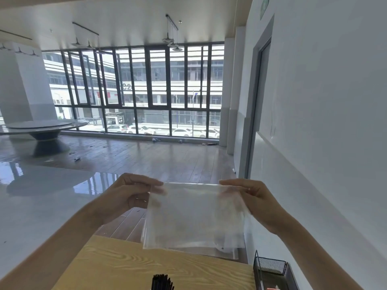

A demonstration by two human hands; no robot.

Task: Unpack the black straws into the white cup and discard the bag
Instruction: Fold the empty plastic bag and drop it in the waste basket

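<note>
The clear plastic bag (194, 216) hangs in the air above the far edge of the wooden bench (117, 266), stretched between both hands: the left hand (127, 195) pinches its top left corner between thumb and fingertips, the right hand (249, 195) pinches the top right corner the same way. It looks empty, limp and very light, a thin slippery film that will crumple at once, so the corners or a bunched handful seem the best hold. The black straws (162, 282) stand bundled at the bottom edge of the view; the white cup itself is out of sight. A black mesh bin (270, 271) sits at the bench's right end, against the white wall (335, 122), and nothing appears to block the way there.
</note>
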